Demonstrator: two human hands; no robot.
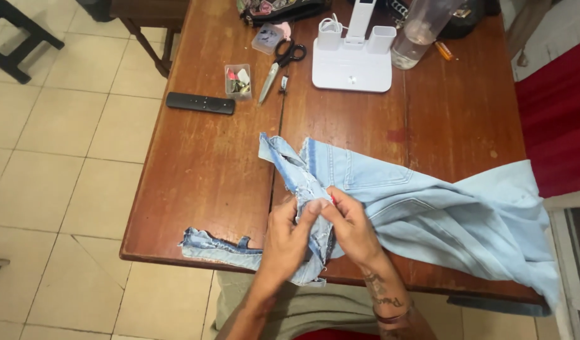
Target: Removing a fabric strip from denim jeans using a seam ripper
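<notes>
Centrally, light-blue denim jeans (428, 208) are spread on the worn brown wooden table (202, 164) w/ the frayed waistband edge pinched by left hand (287, 242) & right hand (353, 230), held together, prob. to keep the seam taut.

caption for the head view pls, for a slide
Both hands, left and right, pinch a frayed strip of light blue jeans on a wooden table.
</notes>
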